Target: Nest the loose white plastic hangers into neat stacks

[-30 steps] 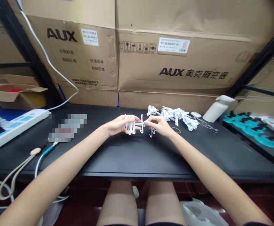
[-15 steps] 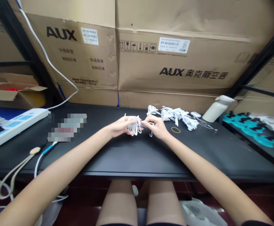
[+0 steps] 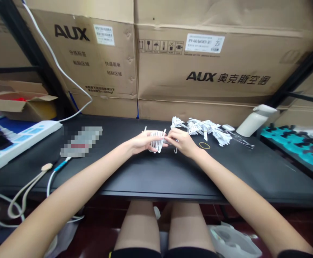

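Above the middle of the black table, my left hand (image 3: pixel 142 141) holds a row of thin white hook-like pieces (image 3: pixel 156 143) side by side, their rounded ends pointing down. My right hand (image 3: pixel 181 141) meets it from the right, thumb and fingers pinched on another white hook; a curved end (image 3: pixel 175 151) hangs below the fingers. The fingertips of both hands nearly touch, so part of the pieces is hidden. Behind and right of my right hand lie several bunches of similar white pieces (image 3: pixel 207 128). A yellow rubber band (image 3: pixel 204 145) rests on the table beside them.
A pale bottle (image 3: pixel 255 120) leans at the back right, near glasses (image 3: pixel 239 140) and turquoise pieces (image 3: pixel 293 145). On the left are a power strip (image 3: pixel 24 141), a pixelated phone-like object (image 3: pixel 81 142) with a cable, and an open carton (image 3: pixel 19 102). Large cardboard boxes (image 3: pixel 161 82) stand behind the table (image 3: pixel 156 179).
The view has shifted slightly, moving the whole scene a little. Both hands stay together at the white hooks, and the frontmost piece in the left hand now stands more upright.
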The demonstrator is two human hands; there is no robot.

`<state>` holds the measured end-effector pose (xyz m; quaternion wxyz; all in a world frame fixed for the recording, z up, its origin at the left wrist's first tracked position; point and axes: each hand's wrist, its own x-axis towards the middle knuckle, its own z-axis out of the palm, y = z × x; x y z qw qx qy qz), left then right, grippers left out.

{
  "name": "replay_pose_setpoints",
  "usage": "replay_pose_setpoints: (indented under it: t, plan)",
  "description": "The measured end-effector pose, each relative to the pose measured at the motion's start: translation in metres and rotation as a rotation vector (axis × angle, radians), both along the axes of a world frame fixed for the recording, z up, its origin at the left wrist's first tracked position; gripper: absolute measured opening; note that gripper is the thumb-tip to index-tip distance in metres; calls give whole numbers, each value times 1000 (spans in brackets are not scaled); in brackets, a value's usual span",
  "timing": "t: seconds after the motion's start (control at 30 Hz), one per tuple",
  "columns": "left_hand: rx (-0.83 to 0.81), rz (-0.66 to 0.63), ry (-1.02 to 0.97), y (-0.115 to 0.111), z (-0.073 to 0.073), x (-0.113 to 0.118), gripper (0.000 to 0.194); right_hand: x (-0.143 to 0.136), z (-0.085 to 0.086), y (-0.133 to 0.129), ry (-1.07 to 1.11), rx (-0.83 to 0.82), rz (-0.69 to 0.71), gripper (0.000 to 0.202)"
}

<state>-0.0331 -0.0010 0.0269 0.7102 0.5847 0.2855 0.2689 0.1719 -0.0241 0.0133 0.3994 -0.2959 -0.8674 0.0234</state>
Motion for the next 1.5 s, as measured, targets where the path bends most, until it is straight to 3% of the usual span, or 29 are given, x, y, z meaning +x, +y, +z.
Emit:
replay_pose_setpoints:
  t: [0.4, 0.73, 1.07, 1.5]
  plan:
    - [79, -37, 69, -1, 1, -2, 33, -4, 7, -10, -180, 23, -102, 27]
    - [67, -16, 98, 0, 1, -2, 39, 3, 12, -10, -274, 32, -110, 23]
    - [63, 4, 59, -2, 3, -2, 38, 5, 9, -9, -190, 62, -8, 23]
    - [118, -11, 49, -2, 1, -2, 39, 3, 14, -14, -237, 93, -19, 25]
